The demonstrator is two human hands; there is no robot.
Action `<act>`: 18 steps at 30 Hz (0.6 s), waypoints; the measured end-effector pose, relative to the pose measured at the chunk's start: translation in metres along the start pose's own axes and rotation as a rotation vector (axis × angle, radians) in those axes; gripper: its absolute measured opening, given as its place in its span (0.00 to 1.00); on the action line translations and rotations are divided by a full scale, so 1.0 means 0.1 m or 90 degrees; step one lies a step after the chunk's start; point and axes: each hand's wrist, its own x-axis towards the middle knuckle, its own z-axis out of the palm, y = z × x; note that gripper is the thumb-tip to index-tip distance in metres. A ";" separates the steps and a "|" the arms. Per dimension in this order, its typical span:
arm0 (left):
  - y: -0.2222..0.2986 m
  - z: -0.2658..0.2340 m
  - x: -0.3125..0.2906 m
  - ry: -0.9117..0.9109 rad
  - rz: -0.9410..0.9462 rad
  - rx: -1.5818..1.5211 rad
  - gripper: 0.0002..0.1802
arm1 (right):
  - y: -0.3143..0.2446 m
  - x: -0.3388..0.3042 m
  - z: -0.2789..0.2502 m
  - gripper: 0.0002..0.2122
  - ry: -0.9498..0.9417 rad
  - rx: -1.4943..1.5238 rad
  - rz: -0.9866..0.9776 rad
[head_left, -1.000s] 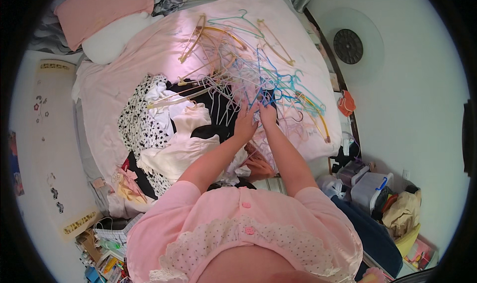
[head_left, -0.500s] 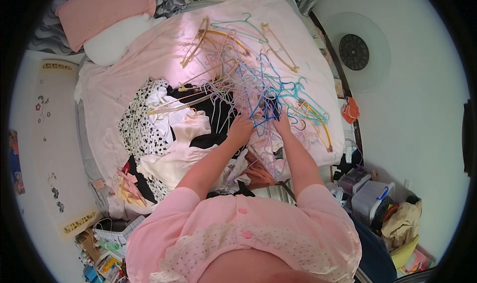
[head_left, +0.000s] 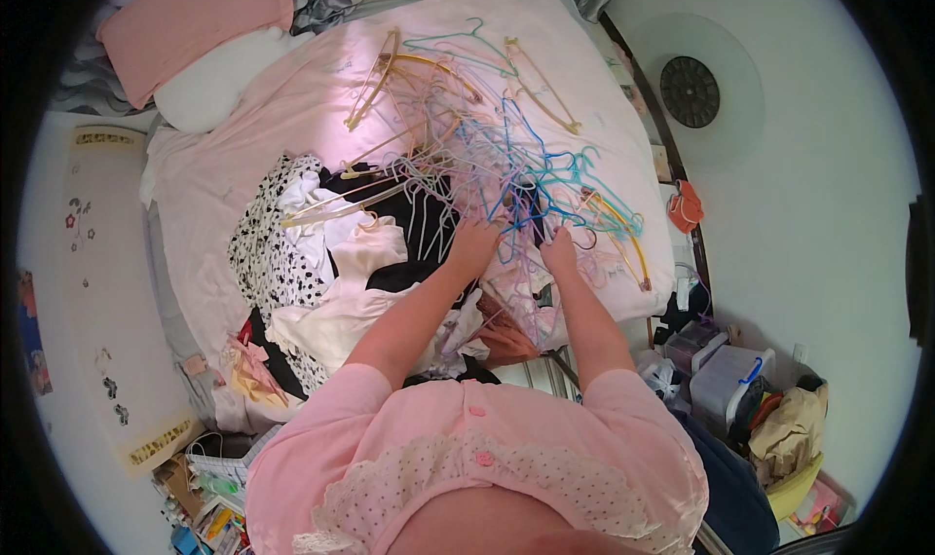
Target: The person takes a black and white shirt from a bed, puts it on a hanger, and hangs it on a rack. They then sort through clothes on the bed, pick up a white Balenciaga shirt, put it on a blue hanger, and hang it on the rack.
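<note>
Both the left hand [head_left: 474, 243] and the right hand [head_left: 559, 253] reach into the tangled hangers [head_left: 506, 170], seemingly to sort them; whether the fingers grasp any I cannot tell, and freeing one needs careful lifting.

Two hands are in view, the left hand [head_left: 477, 240] and the right hand [head_left: 558, 253], both reaching into one tangled heap of hangers [head_left: 506, 166]; the hangers are far too many and too interlaced to count, certainly dozens. One pile of clothes [head_left: 331, 263] lies beside them on one bed [head_left: 243, 175]. There are two pillows, one pink pillow [head_left: 195, 19] and one white pillow [head_left: 209, 88]. One round clock [head_left: 690, 92] shows, and two plastic boxes [head_left: 721, 375].
</note>
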 end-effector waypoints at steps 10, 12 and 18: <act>0.07 -0.40 -0.30 0.084 0.050 -0.196 0.11 | 0.37 -0.23 0.34 0.24 -0.091 -0.017 0.100; 0.05 -0.51 -0.37 0.079 0.055 -0.211 0.11 | 0.40 -0.22 0.33 0.24 -0.083 0.001 0.131; 0.07 -0.57 -0.61 -0.008 0.002 -0.160 0.13 | 0.22 -0.04 0.10 0.16 0.075 0.141 0.095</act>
